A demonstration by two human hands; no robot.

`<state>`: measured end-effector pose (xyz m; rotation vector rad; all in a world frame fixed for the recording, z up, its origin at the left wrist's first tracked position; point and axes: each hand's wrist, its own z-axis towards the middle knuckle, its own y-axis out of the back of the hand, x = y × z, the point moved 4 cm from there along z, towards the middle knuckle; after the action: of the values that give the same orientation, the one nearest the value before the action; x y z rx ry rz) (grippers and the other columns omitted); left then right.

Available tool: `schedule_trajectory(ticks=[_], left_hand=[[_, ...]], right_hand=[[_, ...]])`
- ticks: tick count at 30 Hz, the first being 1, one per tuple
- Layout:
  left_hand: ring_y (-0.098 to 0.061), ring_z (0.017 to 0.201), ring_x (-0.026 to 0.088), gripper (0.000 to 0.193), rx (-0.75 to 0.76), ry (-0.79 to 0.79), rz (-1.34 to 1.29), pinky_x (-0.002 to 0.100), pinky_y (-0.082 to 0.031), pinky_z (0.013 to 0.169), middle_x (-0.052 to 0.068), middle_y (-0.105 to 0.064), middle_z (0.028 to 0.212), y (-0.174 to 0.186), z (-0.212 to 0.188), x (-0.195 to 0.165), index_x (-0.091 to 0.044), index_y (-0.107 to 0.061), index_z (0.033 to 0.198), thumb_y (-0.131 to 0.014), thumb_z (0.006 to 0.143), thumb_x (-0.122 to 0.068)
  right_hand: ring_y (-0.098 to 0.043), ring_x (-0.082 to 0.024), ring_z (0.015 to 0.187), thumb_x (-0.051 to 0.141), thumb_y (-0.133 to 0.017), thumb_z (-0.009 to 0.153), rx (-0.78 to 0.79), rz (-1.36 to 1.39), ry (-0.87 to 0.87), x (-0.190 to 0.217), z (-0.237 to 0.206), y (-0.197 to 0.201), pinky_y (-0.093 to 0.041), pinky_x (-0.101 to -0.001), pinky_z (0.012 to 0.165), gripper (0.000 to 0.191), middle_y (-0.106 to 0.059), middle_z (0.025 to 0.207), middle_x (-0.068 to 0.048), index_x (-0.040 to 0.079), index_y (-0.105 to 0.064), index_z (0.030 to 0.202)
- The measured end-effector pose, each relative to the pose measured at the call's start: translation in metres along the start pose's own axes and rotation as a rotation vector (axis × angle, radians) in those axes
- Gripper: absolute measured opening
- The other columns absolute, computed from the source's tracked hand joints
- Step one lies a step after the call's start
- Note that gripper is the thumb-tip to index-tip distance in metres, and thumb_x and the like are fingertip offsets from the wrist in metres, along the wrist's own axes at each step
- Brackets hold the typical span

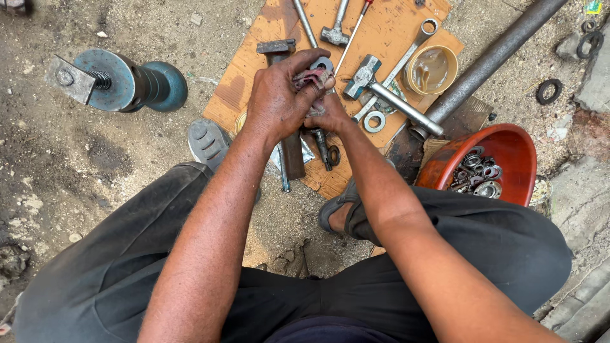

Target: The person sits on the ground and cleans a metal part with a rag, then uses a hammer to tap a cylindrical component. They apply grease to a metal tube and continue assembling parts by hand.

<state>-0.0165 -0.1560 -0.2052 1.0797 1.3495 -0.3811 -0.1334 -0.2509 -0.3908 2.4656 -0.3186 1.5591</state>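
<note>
Fingers of the left hand are seen curled tight over a reddish rag and a grey metal ring, both gripped above a sheet of cardboard on the dirt ground. The right hand is tucked beneath and largely covered by the left; it is closed around the lower end of the rag, though what else it holds cannot be told.

At far left, a blue-green metal fitting with a threaded bolt and square plate is laid on its side on the ground. A grey sandal toe is planted at the cardboard's near-left edge. Under the hands, a flat rusty bar and a short dark tool are partly hidden. To the right, two hammers and a ring spanner are spread on the cardboard beside a shallow yellowish tub. A long steel pipe is laid diagonally past it. At far right, an orange bowl is filled with bearings and washers, just beside the right knee.
</note>
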Motion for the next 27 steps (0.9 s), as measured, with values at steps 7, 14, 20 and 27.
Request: schedule_trajectory(ticks=[7,14,20,27], left_hand=[[-0.077,0.104,0.022,0.047,0.004,0.001,0.025,0.037,-0.060,0.091,0.010,-0.079,0.111,-0.004,0.003,-0.006,-0.016,-0.071,0.130,-0.084,0.088,-0.032],[-0.078,0.107,0.023,0.050,-0.020,-0.081,0.022,0.038,-0.060,0.095,0.010,-0.079,0.115,-0.014,0.002,-0.004,-0.014,-0.069,0.132,-0.084,0.088,-0.030],[-0.078,0.109,0.021,0.045,0.002,-0.029,-0.042,0.036,-0.061,0.094,0.009,-0.080,0.115,-0.011,0.007,-0.003,-0.017,-0.069,0.131,-0.083,0.091,-0.032],[-0.079,0.106,0.022,0.046,0.012,-0.007,-0.003,0.037,-0.061,0.092,0.010,-0.080,0.113,-0.010,-0.001,-0.002,-0.015,-0.069,0.131,-0.083,0.090,-0.032]], right_hand=[[-0.060,-0.038,0.118,0.035,-0.090,0.077,-0.776,-0.400,0.038,0.009,-0.031,-0.034,-0.046,-0.0517,0.102,0.067,-0.065,0.121,-0.015,0.009,-0.057,0.130],[-0.062,-0.035,0.122,0.032,-0.093,0.076,-0.536,-0.293,0.178,0.004,-0.017,-0.021,-0.050,-0.0473,0.105,0.075,-0.064,0.130,-0.013,0.011,-0.051,0.135],[-0.063,-0.029,0.122,0.019,-0.095,0.063,-0.173,-0.098,0.037,0.003,-0.012,-0.003,-0.051,-0.0380,0.106,0.086,-0.064,0.133,-0.010,0.008,-0.051,0.135],[-0.068,-0.026,0.127,0.029,-0.088,0.089,-0.624,-0.182,0.023,-0.007,-0.025,-0.036,-0.053,-0.0363,0.113,0.066,-0.067,0.136,-0.007,0.013,-0.055,0.143]])
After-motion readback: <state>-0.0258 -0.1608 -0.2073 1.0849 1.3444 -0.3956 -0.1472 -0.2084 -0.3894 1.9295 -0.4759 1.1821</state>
